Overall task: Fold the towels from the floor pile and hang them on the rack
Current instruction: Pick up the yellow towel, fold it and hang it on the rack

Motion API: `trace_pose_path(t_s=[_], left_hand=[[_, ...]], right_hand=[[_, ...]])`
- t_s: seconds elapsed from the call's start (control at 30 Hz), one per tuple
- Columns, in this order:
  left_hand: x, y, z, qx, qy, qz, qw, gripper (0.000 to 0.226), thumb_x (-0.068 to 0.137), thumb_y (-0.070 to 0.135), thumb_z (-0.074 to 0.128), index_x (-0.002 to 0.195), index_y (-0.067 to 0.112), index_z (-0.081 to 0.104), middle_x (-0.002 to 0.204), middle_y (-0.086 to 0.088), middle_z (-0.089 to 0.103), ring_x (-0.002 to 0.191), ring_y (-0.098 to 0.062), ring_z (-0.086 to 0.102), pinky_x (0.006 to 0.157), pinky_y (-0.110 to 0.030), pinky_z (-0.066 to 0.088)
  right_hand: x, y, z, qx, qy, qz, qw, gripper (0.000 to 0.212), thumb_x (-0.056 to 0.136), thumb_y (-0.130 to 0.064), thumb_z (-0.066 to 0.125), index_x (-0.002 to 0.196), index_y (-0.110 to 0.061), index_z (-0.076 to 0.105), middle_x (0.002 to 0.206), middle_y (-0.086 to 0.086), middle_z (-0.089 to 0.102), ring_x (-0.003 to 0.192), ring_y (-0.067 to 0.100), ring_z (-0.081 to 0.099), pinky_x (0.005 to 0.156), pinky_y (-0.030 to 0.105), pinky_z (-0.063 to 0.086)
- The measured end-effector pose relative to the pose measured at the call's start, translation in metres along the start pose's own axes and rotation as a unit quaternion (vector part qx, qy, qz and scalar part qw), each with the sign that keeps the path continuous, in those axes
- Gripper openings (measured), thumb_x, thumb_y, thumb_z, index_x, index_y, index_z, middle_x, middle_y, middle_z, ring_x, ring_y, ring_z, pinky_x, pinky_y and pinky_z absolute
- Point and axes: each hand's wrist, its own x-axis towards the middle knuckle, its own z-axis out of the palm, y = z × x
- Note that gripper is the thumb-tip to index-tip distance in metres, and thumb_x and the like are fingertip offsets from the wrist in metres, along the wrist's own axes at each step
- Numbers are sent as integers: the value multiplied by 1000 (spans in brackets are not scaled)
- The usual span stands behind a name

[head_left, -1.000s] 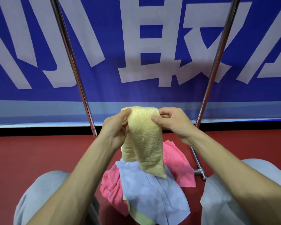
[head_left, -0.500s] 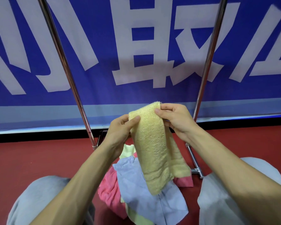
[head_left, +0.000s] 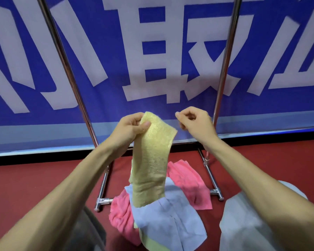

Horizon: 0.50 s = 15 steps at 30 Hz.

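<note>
A folded yellow towel (head_left: 152,160) hangs in a long strip from my left hand (head_left: 130,128), which pinches its top corner between thumb and fingers. My right hand (head_left: 194,122) is a little to the right of the towel, apart from it, with fingers curled and nothing in them. Below, on the red floor, lies the pile: a pink towel (head_left: 187,183), a light blue towel (head_left: 170,221) on top of it, and a pale green towel (head_left: 152,244) showing at the bottom. The rack's two chrome uprights (head_left: 67,69) (head_left: 225,66) rise behind the pile; its top bar is out of view.
The rack's chrome feet (head_left: 102,201) (head_left: 215,192) sit on the red floor (head_left: 25,182) either side of the pile. A blue banner with large white characters (head_left: 152,51) covers the wall behind. My grey-trousered knees (head_left: 243,223) frame the pile.
My right hand has let go of the yellow towel's top edge and moved off to the right. The towel now hangs from my left hand alone.
</note>
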Motion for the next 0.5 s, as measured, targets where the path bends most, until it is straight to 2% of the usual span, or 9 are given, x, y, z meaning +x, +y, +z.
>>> trace_pose_path(t_s=[0.07, 0.17, 0.23, 0.27, 0.33, 0.37, 0.43, 0.5], left_hand=[[5, 23, -12, 36, -26, 14, 999, 11, 95, 4, 51, 93, 2, 62, 77, -5, 57, 67, -12, 53, 61, -17, 43], [14, 63, -28, 81, -47, 33, 995, 17, 96, 4, 48, 103, 3, 63, 84, -6, 58, 76, -14, 53, 69, -22, 44], [17, 90, -37, 99, -57, 46, 992, 22, 97, 2, 44, 106, 5, 63, 91, -6, 60, 84, -18, 55, 74, -25, 46], [18, 104, -41, 106, -60, 52, 991, 24, 97, 1, 43, 106, 8, 64, 91, -4, 62, 85, -16, 57, 73, -24, 48], [17, 128, -48, 121, -61, 62, 989, 28, 97, 0, 41, 101, 14, 65, 87, 1, 63, 81, -11, 59, 68, -20, 51], [17, 139, -52, 133, -60, 65, 987, 28, 97, 0, 41, 100, 14, 65, 86, 0, 62, 79, -10, 60, 66, -19, 51], [14, 160, -59, 162, -56, 68, 983, 28, 97, 0, 41, 97, 13, 65, 85, -1, 62, 76, -10, 60, 63, -19, 51], [10, 178, -68, 182, -53, 69, 979, 28, 97, 1, 41, 95, 13, 66, 82, 0, 63, 72, -8, 62, 61, -18, 51]], right_hand=[[16, -24, 1, 42, -56, -13, 997, 8, 92, -21, 61, 90, -16, 67, 81, 0, 69, 78, 14, 66, 88, 43, 54], [33, -70, 4, 102, -199, -7, 975, 20, 98, -18, 50, 110, -11, 65, 101, 2, 69, 96, 14, 64, 93, 37, 49], [37, -93, 4, 126, -270, -2, 955, 24, 99, -20, 48, 114, -10, 65, 93, 1, 69, 85, 13, 63, 78, 29, 48], [38, -103, 3, 134, -294, 5, 946, 25, 99, -20, 48, 115, -9, 64, 79, -2, 68, 70, 8, 61, 65, 23, 46], [43, -117, -1, 151, -328, 13, 932, 25, 100, -16, 45, 115, -8, 63, 51, -9, 52, 44, 3, 43, 47, 18, 28], [46, -123, -2, 163, -341, 16, 926, 25, 100, -13, 42, 114, -8, 63, 46, -11, 45, 40, 2, 35, 48, 21, 20], [51, -137, -6, 183, -363, 17, 913, 28, 100, -8, 36, 115, -3, 59, 45, -11, 45, 36, 2, 37, 45, 16, 22], [55, -150, -9, 223, -380, 16, 897, 32, 100, -6, 35, 124, 7, 53, 56, -5, 56, 43, 2, 50, 43, 12, 38]])
